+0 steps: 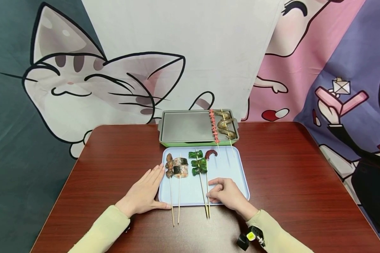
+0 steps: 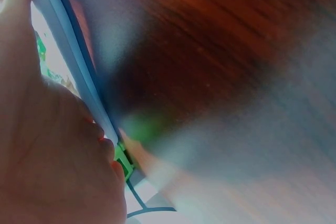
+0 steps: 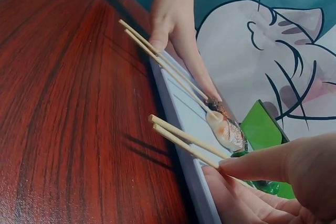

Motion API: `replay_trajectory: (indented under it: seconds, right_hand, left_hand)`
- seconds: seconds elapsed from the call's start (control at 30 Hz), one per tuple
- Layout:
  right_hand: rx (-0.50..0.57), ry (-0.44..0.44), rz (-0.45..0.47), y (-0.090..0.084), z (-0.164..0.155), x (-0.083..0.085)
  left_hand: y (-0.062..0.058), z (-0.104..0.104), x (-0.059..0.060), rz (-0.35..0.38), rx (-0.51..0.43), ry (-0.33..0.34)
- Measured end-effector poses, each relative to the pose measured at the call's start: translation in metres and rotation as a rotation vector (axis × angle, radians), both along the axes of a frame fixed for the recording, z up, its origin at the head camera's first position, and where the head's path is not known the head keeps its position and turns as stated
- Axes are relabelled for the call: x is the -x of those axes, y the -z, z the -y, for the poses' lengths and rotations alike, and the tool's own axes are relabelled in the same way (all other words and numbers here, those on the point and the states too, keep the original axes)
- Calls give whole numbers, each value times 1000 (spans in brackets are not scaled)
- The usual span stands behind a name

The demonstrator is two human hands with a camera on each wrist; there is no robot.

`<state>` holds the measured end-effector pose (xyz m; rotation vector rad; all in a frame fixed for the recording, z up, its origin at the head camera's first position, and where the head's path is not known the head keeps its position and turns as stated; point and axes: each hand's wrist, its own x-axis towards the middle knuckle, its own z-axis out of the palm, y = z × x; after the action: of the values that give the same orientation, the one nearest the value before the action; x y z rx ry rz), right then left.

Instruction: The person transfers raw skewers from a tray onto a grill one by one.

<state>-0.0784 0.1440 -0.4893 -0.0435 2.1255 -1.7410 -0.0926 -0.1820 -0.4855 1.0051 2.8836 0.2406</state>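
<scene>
A light blue tray (image 1: 231,168) lies on the table with several skewers on it. My right hand (image 1: 226,193) pinches, between thumb and fingers, the stick of the skewer with a curled dark red tentacle (image 1: 211,153). Just left of it lies a skewer of green pepper pieces (image 1: 198,163), the two sticks close together at their lower ends. My left hand (image 1: 144,193) rests along the tray's left edge with straight fingers. Near those fingers lie a skewer of brown chunks (image 1: 169,165) and a fish skewer (image 1: 181,167). The right wrist view shows my thumb (image 3: 257,163) against the stick.
Behind the tray stands a grey-topped green grill (image 1: 187,126). On its right side lie a skewer of small red pieces (image 1: 213,126) and one of curled shrimp (image 1: 227,125), sticks overhanging the tray. The dark red wooden table (image 1: 288,175) extends to both sides; a cartoon-printed cloth (image 1: 209,52) hangs behind.
</scene>
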Motion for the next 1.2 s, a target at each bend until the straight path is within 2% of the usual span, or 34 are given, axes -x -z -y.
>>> replay_trajectory:
  seconds: [0.4,0.7,0.93,1.2]
  right_hand:
    - [-7,24,-57,1,-3,-2]
    - [12,38,-52,-5,-7,-6]
    - [38,8,-60,-11,-9,-9]
    - [-1,-37,-104,-21,-10,-10]
  left_hand:
    - [1,0,-1,5,2,-2]
    - [1,0,-1,-1,3,-1]
    - [2,0,0,1,3,-4]
    - [2,1,1,3,8,-4]
